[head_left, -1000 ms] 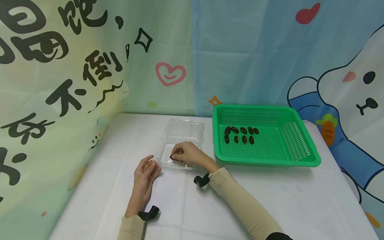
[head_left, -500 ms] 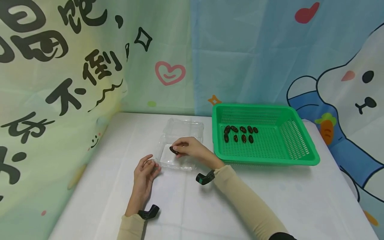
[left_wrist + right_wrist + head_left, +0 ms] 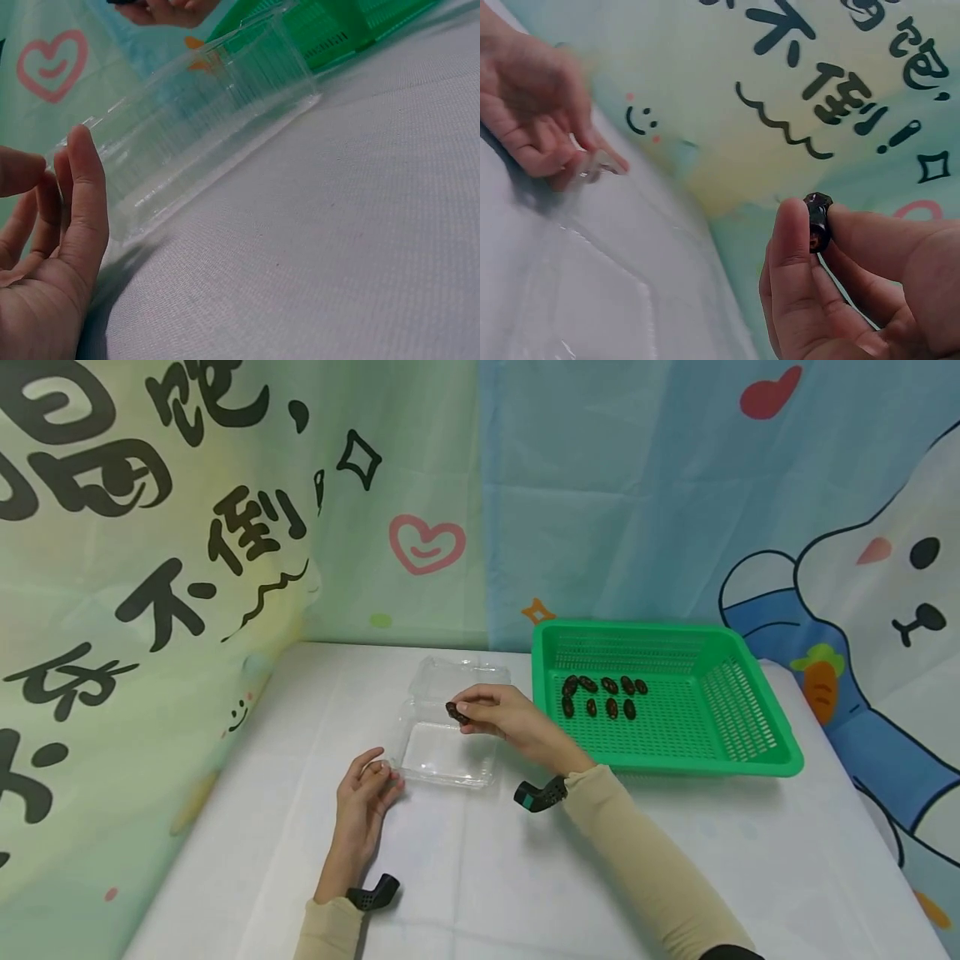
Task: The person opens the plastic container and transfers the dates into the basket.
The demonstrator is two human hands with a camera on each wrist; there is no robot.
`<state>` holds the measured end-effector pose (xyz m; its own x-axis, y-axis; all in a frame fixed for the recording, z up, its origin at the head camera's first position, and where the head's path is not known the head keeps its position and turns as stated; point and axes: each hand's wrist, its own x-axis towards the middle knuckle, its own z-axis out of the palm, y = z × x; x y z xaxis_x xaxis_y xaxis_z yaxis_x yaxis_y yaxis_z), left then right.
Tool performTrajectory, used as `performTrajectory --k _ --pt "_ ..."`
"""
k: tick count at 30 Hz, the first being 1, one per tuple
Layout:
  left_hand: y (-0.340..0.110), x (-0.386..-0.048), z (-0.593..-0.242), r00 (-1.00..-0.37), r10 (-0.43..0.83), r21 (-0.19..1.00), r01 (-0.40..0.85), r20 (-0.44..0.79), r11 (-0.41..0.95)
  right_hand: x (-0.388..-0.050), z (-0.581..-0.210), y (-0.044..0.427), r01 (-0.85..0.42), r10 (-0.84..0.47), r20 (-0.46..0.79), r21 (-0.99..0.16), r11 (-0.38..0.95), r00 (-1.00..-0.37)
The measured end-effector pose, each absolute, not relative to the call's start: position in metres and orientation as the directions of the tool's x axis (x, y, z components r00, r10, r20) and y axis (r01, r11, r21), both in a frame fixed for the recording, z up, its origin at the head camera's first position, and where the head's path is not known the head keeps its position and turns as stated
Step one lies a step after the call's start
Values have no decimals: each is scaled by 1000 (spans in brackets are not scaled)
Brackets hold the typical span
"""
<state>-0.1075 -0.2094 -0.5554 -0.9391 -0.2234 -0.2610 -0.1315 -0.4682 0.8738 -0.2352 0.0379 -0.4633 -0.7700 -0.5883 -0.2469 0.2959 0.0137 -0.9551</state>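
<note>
A clear plastic clamshell box (image 3: 450, 781) stands on the white table, its lid (image 3: 461, 672) folded back. At its near left corner my left hand (image 3: 363, 802) pinches the rim between thumb and fingers, seen closely in the left wrist view (image 3: 64, 225). Above the box's right side, my right hand (image 3: 513, 718) holds a dark brown, glossy date (image 3: 457, 713) by the fingertips. The right wrist view shows this date (image 3: 819, 223) pinched between thumb and fingers, clear of the box.
A green perforated basket (image 3: 675, 768) stands to the right of the box. Several similar dates (image 3: 612, 708) lie in two rows at its left side. Behind the table hangs a printed cloth (image 3: 570, 510).
My right hand has lifted the date from low in the box and carried it up and to the right. My left hand has stayed at the box's corner.
</note>
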Motion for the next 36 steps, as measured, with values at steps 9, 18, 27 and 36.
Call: performTrajectory --k 9,18,27,36 --pt "-207 -108 -555 -944 -213 873 -128 -253 -472 -249 -444 86 346 -497 -273 -937 -59 -824" --pt "-207 -105 -555 -952 -204 879 -113 -230 -463 -261 -441 147 336 -344 -300 -941 -48 -889" --pt "-207 -107 -556 -949 -189 868 -134 -251 -479 -272 -453 213 446 -310 -408 -893 -61 -859" --pt "-208 -106 -556 -952 -184 871 -134 -246 -473 -286 -470 271 486 -294 -499 -866 121 -815"
